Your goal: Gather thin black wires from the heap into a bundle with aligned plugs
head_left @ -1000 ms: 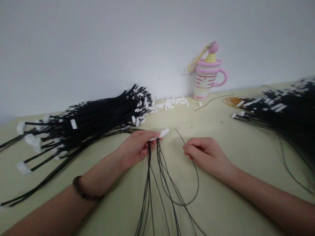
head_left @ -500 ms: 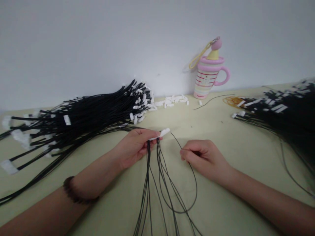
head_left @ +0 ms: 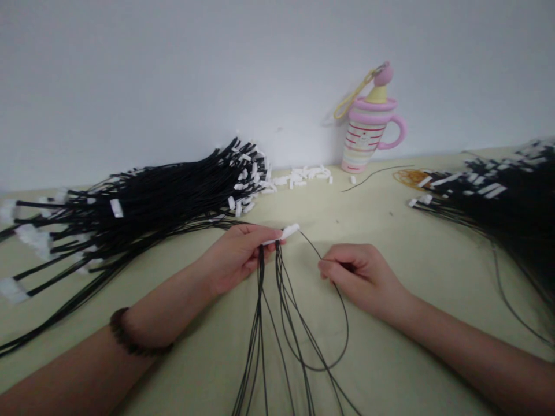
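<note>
Pinching a white plastic connector [head_left: 288, 231] tight in the fingers of the left hand [head_left: 234, 257], its long axis slanting away to the right, lets black wires [head_left: 260, 323] trail toward the person over the worktop [head_left: 368, 225], while the right hand [head_left: 359, 274] brings its fingers together on one thin wire [head_left: 342, 306].

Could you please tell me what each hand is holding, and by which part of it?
The left hand pinches a bunch of thin black wires near their white connector ends. The right hand holds one black wire partway along its length.
</note>
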A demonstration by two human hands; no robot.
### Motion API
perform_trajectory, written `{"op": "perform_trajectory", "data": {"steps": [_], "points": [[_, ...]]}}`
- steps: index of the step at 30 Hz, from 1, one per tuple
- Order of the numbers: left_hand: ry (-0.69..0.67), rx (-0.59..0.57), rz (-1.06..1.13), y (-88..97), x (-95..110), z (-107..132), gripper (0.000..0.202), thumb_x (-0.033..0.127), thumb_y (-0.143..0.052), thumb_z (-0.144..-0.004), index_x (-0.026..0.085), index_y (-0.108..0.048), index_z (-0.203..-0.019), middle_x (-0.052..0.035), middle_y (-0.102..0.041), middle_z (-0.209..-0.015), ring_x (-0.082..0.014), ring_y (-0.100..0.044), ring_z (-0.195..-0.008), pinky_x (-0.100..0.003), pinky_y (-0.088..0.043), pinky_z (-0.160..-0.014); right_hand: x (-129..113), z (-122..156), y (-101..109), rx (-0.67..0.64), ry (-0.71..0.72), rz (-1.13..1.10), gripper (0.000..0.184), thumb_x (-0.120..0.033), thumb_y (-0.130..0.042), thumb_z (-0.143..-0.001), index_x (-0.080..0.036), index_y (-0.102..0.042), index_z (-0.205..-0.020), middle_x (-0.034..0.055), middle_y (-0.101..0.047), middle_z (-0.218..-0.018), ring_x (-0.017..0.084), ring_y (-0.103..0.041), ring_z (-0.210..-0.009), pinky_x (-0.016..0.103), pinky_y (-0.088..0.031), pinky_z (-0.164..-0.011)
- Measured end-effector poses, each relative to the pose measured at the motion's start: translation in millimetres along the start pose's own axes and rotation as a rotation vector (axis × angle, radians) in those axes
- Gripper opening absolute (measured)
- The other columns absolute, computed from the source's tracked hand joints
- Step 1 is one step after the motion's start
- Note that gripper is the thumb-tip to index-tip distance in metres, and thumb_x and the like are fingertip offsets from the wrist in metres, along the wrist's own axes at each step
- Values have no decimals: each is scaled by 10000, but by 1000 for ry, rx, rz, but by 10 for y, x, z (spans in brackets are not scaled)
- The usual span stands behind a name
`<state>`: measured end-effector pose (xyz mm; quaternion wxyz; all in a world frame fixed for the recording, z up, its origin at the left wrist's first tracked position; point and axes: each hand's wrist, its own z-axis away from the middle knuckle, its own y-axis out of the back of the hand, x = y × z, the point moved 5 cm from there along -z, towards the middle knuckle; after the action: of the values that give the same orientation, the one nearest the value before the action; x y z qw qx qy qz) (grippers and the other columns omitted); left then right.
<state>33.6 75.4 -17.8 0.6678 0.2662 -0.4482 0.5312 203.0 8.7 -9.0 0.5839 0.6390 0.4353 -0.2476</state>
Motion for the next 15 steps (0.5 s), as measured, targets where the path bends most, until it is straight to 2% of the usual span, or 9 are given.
{"op": "perform_trajectory", "data": {"steps": [15], "points": [[-8, 5, 2, 0, 9, -2, 138, 230, -720, -641, 99, -680, -625, 30, -478, -500, -5, -371, -419, -117, -182, -343, -29, -17, -8, -14, 7, -10, 245, -175, -472, -785, -144, -523, -548, -31, -456, -514, 70, -412, -509, 199, -303, -483]]}}
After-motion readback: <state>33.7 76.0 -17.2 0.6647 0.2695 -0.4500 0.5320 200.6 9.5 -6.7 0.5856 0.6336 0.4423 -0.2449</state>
